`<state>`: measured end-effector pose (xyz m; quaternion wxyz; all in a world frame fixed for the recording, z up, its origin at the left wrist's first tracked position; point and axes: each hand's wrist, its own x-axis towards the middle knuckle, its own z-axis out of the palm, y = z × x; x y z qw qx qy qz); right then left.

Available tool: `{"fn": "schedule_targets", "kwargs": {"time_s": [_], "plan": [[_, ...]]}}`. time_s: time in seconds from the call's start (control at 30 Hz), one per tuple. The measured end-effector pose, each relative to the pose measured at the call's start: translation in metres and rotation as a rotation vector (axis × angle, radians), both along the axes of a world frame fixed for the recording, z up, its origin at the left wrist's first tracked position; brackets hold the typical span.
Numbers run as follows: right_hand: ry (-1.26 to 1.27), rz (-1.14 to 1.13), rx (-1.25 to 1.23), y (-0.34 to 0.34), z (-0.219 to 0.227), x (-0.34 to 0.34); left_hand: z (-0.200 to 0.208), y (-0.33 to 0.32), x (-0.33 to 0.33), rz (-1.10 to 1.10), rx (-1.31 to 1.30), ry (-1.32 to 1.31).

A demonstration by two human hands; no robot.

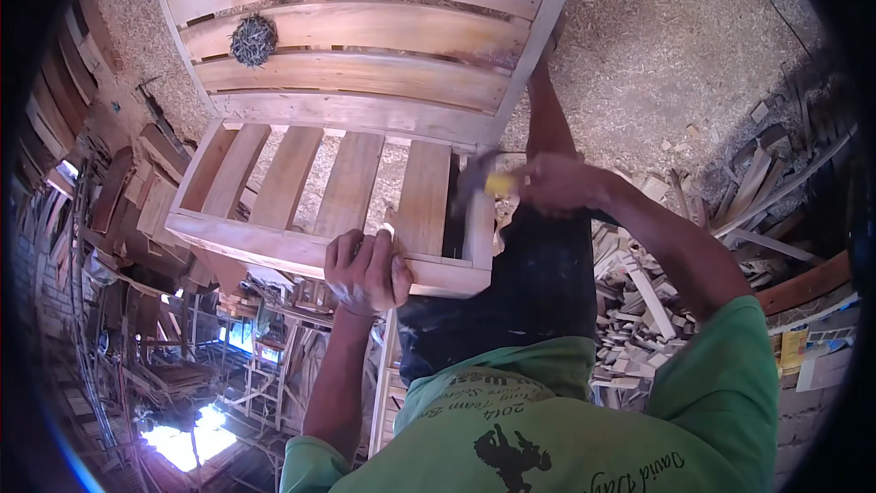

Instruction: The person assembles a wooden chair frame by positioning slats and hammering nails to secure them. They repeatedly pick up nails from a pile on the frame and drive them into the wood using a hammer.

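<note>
Head view puts the slatted frame [351, 184] in front of you, its near rail [255, 236] toward your body and its right end beside your dark trousers [547, 265]. Your left hand [367, 272] is at that near rail, right of its middle, fingers curled closely over the top edge, presumably to keep the frame from shifting; you show a pale speck by the fingertips, too small to identify. Your right hand [557, 184] is just beyond the frame's right end, fingers wrapped around the hammer [476, 173], whose blurred head is over that end; gripping it from outside likely leaves your arm room. Beyond the frame's far edge is a larger slatted panel [365, 26]; whether the two are joined, you cannot tell here. On it sits a dark, spiky heap [253, 40], probably nails, perhaps put there for easy reach. Wood scraps [648, 297] lie well right of the frame.
</note>
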<state>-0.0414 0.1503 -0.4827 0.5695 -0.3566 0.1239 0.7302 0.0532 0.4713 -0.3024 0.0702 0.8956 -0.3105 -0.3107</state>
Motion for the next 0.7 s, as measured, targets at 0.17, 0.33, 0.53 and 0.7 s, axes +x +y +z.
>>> {"fn": "schedule_targets", "kwargs": {"time_s": [0.17,0.33,0.53,0.7], "plan": [[0.029,-0.009,0.095,-0.011,0.003,0.013,0.001,-0.001,-0.001,0.01,0.004,-0.02],[0.057,-0.044,0.131,-0.004,0.008,0.01,-0.002,-0.001,0.001,0.001,-0.001,-0.015],[0.085,-0.068,-0.046,-0.008,0.003,0.017,-0.003,0.001,-0.001,0.008,-0.025,-0.042],[0.0,0.085,0.15,-0.006,0.015,0.027,0.008,0.003,-0.002,0.014,0.031,0.072]]}}
